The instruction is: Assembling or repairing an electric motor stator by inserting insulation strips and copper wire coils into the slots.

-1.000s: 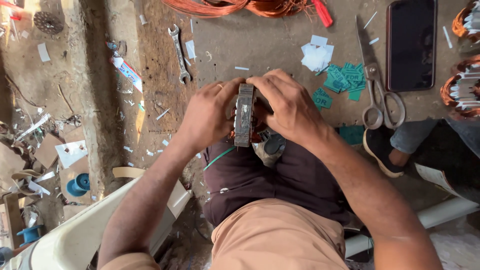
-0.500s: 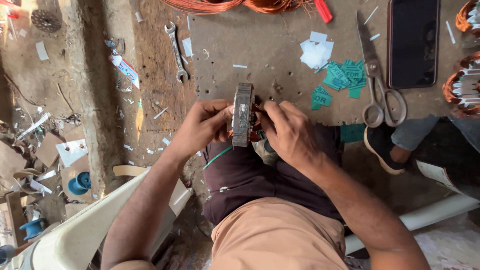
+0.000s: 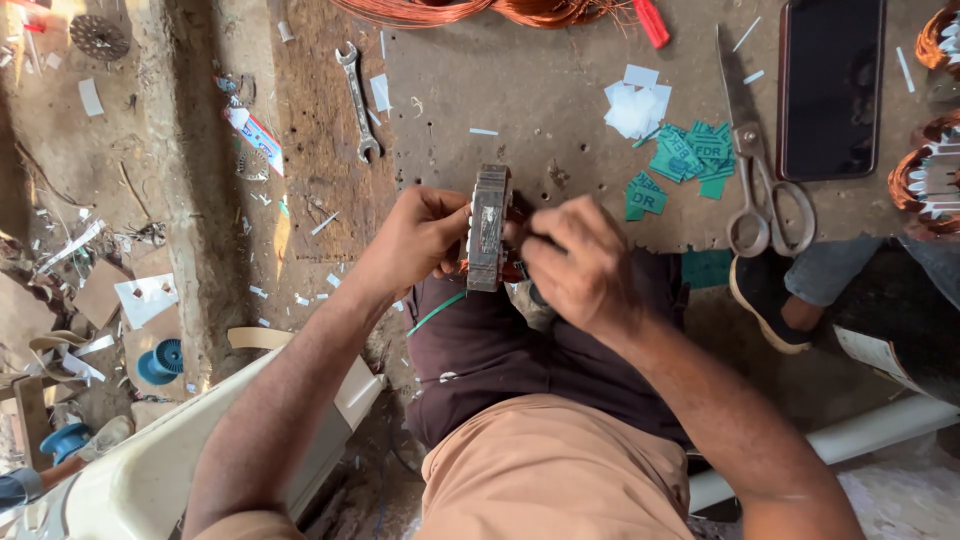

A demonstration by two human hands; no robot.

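Observation:
A grey laminated metal motor core (image 3: 488, 228) with copper winding stands on edge at the near rim of a brown work board (image 3: 560, 90). My left hand (image 3: 420, 240) grips its left side. My right hand (image 3: 575, 262) is curled against its right side, fingertips pressed at the copper winding; what the fingers pinch is hidden. A thin green wire (image 3: 435, 312) trails down from the core over my dark shirt.
On the board lie scissors (image 3: 752, 180), a black phone (image 3: 830, 85), green and white paper pieces (image 3: 690, 155), a wrench (image 3: 357, 100) and copper wire coils (image 3: 470, 10). More wound cores (image 3: 930, 180) sit at right. Another person's shoe (image 3: 765, 300) rests nearby. Blue spools (image 3: 160, 360) lie left.
Both hands and the core have slid down toward my body. My right hand has come off the top of the core and now works at its right side.

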